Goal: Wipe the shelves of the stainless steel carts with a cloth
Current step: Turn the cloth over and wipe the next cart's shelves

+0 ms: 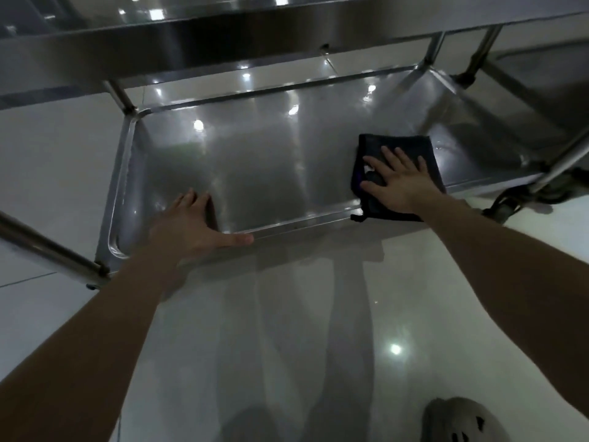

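Observation:
A stainless steel cart's bottom shelf [261, 173] fills the middle of the head view, a shallow tray with a raised rim. A folded dark cloth [398, 145] lies flat near the shelf's front right, one corner hanging over the front rim. My right hand [395, 180] presses flat on the cloth with fingers spread. My left hand [197, 224] rests on the front rim at the left, fingers straight onto the shelf and thumb stretched along the rim.
The cart's upper shelf [191, 43] overhangs at the top. Steel legs [121, 94] stand at the corners, and a steel bar [47, 250] runs at the left. A second cart's shelf [541, 78] and caster [500, 208] sit at the right. Glossy white floor [302, 330] lies below, with a shoe [459, 422].

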